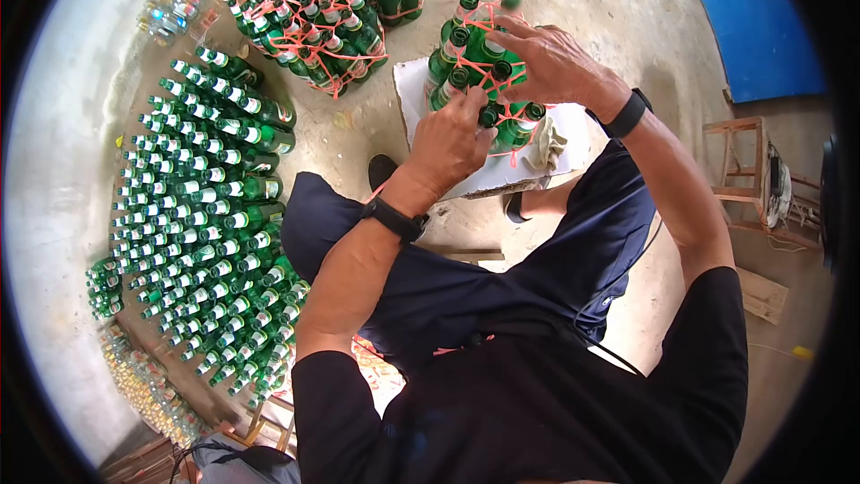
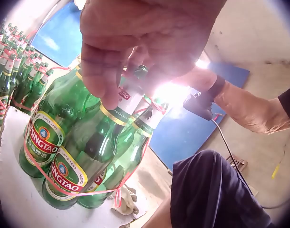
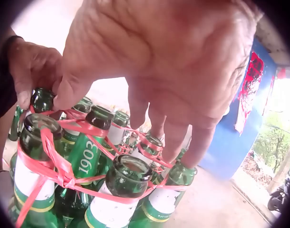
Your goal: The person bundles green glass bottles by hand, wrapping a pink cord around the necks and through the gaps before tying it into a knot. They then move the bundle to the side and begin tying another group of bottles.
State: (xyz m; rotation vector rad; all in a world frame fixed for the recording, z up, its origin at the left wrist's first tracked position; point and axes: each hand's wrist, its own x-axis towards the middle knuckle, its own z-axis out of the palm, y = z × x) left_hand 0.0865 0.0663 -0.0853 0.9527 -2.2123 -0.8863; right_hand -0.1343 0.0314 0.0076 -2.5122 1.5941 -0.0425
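A group of green bottles [image 1: 445, 58] [image 2: 83, 149] [image 3: 128, 178] stands upright, bound by pink twine [image 2: 64, 189] [image 3: 64, 173] around the bodies and between the necks. On the near side, my left hand [image 1: 452, 148] [image 2: 149, 33] [image 3: 35, 61] has its fingers and thumb curled about a bottle neck. Over the far and right side is my right hand [image 1: 560, 63] [image 3: 159, 57], its fingers spread and pointing down among the necks; some fingertips appear to touch a neck and the twine. Whether it pinches any twine is hidden.
Under the bottles lies a white board [image 1: 412, 94] [image 2: 14, 156], with a crumpled cloth or glove [image 1: 545, 148] [image 2: 127, 202] on it. More tied bottles [image 1: 327, 36] stand beyond, and many loose ones [image 1: 206, 188] fill the left floor. A wooden stool [image 1: 736, 193] is at right.
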